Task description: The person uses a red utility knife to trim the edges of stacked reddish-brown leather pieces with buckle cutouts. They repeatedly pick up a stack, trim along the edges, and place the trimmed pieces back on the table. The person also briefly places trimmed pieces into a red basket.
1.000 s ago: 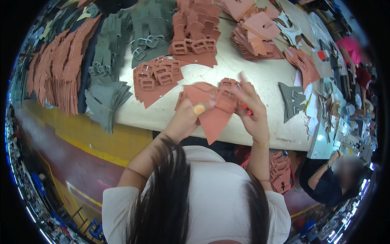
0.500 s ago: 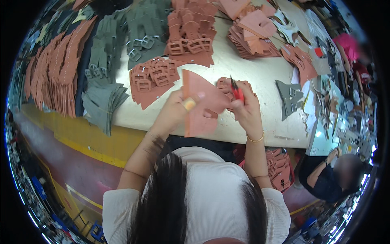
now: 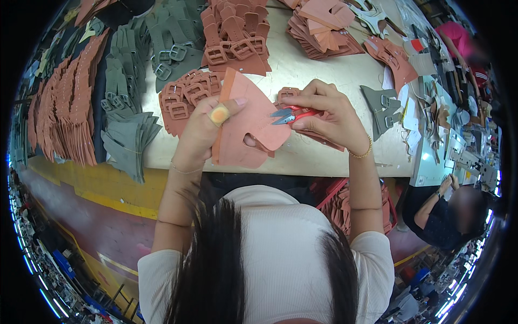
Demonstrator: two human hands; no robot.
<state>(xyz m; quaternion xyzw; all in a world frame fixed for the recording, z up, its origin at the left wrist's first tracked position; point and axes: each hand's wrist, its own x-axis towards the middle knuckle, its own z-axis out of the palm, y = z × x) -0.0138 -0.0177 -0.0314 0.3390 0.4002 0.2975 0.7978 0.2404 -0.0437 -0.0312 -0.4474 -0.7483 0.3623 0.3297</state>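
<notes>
My left hand grips a salmon-pink leather piece by its darker left edge, thumb on top; an oval slot is cut near its lower part. A tan band wraps the left thumb. In my right hand are thread snips with red handles, their dark blades apart and over the right side of the leather. Beneath both hands lies a buckled pink piece, mostly covered by the right hand. Just beyond my left hand is a pile of pink buckled pieces.
Stacks of pink straps and green leather pieces cover the table's left side. More pink pieces lie at the back right, a green buckled piece at right. A red crate stands below the edge; a co-worker sits right.
The snips have turned from pointing up to pointing left, and their blades now lie over the leather. The leather piece has tilted and shifted left with my left hand.
</notes>
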